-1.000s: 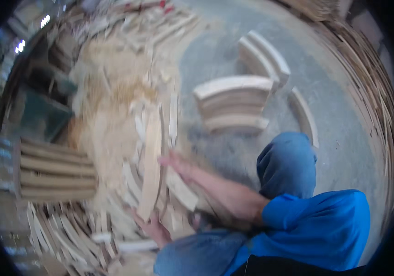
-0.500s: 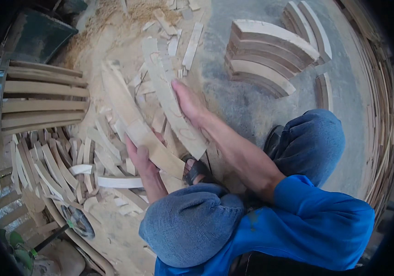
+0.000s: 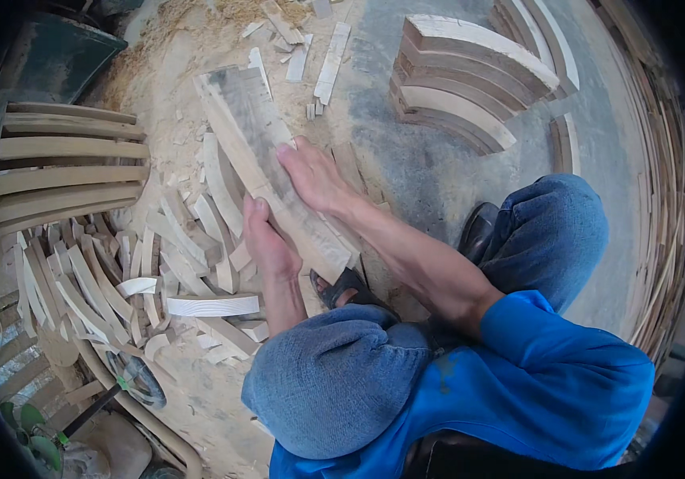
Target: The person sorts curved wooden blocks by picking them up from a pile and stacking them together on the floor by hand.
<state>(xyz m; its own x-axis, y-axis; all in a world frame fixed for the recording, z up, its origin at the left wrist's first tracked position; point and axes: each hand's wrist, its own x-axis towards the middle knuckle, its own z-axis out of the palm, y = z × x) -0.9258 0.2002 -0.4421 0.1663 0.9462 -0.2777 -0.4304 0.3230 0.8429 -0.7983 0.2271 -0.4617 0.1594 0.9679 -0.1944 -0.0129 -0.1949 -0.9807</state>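
Note:
Two pale wooden boards are brought together in front of me, slanting from upper left to lower right. My left hand (image 3: 270, 243) is closed round the near left side of the curved wooden board (image 3: 250, 164), its thumb on the light edge. My right hand (image 3: 314, 177) grips the flat wooden board (image 3: 261, 112) from the right, fingers over its greyish face. The boards overlap, so where one ends and the other begins is partly hidden. Below their lower end shows my sandalled foot (image 3: 341, 289).
Curved wooden offcuts (image 3: 91, 287) lie heaped at the left beside a slatted wooden piece (image 3: 71, 164). A stack of curved blocks (image 3: 470, 80) stands at the far right. Long thin strips (image 3: 662, 199) line the right side. A green-bladed fan (image 3: 39, 435) is at lower left; sawdust (image 3: 174, 40) covers the far floor.
The two boards, apart half a second ago, are now together. My left hand has moved up and right with its board; the flat board has tilted and shifted left.

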